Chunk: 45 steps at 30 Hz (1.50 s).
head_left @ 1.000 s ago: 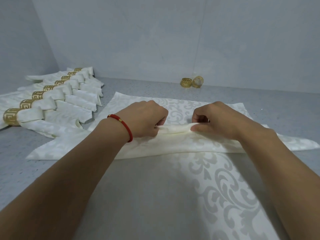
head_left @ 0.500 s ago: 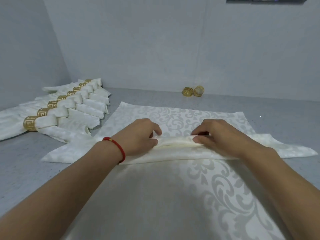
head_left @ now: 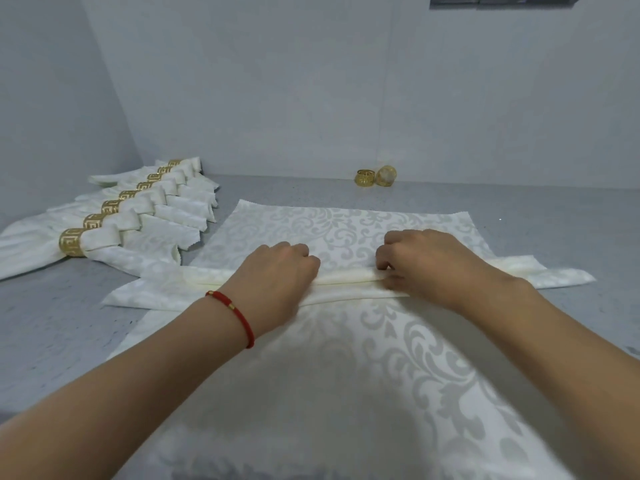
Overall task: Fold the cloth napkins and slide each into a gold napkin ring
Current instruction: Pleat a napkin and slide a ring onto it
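Here, our left hand and right hand both pinching the folded pleat of the cream napkin spread mid-table, ringed napkins stacked far left, spare gold rings by the wall.

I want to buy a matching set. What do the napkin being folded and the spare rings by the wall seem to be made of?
The napkin looks like woven cream damask with a soft sheen: its scroll pattern shows tone-on-tone. The two spare rings look like gold-finished metal with pierced fretwork, though coated plastic can't be ruled out.
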Each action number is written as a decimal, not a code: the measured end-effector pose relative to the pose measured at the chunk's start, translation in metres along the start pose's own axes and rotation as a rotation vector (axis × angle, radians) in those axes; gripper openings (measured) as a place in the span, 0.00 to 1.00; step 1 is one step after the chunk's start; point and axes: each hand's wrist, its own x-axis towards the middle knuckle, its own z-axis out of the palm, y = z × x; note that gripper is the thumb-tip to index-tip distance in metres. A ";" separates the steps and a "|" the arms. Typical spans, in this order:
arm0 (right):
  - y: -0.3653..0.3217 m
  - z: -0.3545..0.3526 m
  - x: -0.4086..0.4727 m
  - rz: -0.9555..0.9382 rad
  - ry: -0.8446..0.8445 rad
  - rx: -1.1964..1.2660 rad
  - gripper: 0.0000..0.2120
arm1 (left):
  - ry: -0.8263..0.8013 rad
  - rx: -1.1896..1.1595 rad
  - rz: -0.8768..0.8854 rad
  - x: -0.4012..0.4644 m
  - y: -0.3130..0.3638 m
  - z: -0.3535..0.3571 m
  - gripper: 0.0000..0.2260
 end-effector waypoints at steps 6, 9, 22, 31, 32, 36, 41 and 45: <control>0.007 0.011 -0.004 0.177 0.037 0.472 0.06 | 0.029 -0.383 -0.216 -0.001 -0.005 0.006 0.08; 0.005 0.018 -0.010 0.106 0.071 0.435 0.08 | 0.006 -0.400 -0.196 -0.005 -0.002 0.004 0.10; -0.012 0.015 -0.048 -0.058 0.242 0.078 0.03 | 0.207 -0.083 -0.123 -0.063 0.038 0.021 0.20; -0.007 0.017 -0.061 -0.085 0.204 0.185 0.08 | 0.077 -0.026 -0.108 -0.068 0.032 0.008 0.23; -0.007 0.017 -0.060 -0.080 0.215 0.178 0.08 | 0.051 -0.036 -0.109 -0.065 0.027 0.005 0.24; -0.010 0.025 -0.057 -0.067 0.273 0.136 0.07 | 0.130 -0.001 -0.042 -0.057 0.013 0.005 0.24; -0.012 0.032 -0.050 -0.042 0.333 0.108 0.03 | 0.142 0.162 -0.032 -0.046 0.015 0.007 0.17; -0.015 0.030 -0.046 -0.081 0.330 0.048 0.04 | 0.210 0.196 -0.052 -0.055 0.024 0.011 0.21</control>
